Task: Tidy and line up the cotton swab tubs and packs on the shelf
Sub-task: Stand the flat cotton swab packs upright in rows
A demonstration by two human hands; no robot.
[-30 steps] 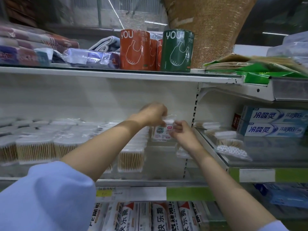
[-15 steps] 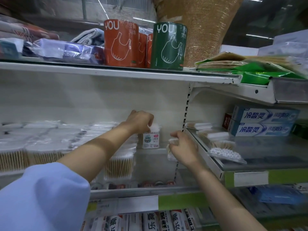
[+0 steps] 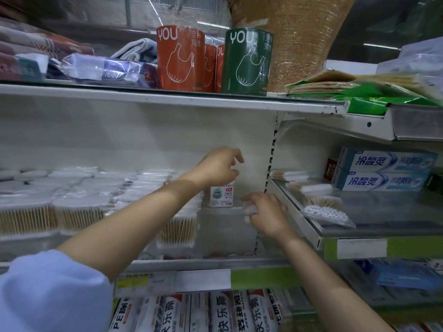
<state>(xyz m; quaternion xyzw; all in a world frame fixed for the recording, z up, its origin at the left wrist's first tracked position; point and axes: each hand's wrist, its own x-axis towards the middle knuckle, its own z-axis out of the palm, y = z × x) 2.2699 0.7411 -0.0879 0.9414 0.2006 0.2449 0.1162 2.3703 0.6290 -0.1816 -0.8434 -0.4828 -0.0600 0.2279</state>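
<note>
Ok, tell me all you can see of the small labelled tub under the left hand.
The tub is small, clear-looking plastic with a white label bearing a green cartoon and a red mark. It stands upright at the back of the shelf, right of the swab packs. The left hand hovers above; contact is unclear.

On the shelf [image 3: 215, 262], open floor runs from the front lip back to a small labelled tub [image 3: 221, 196] standing at the rear wall. Stacked swab tubs [image 3: 177, 226] wall the gap's left side; the slotted upright [image 3: 272, 164] and a neighbouring shelf [image 3: 309, 226] bound its right. The upper shelf [image 3: 167, 98] caps it overhead.
</note>
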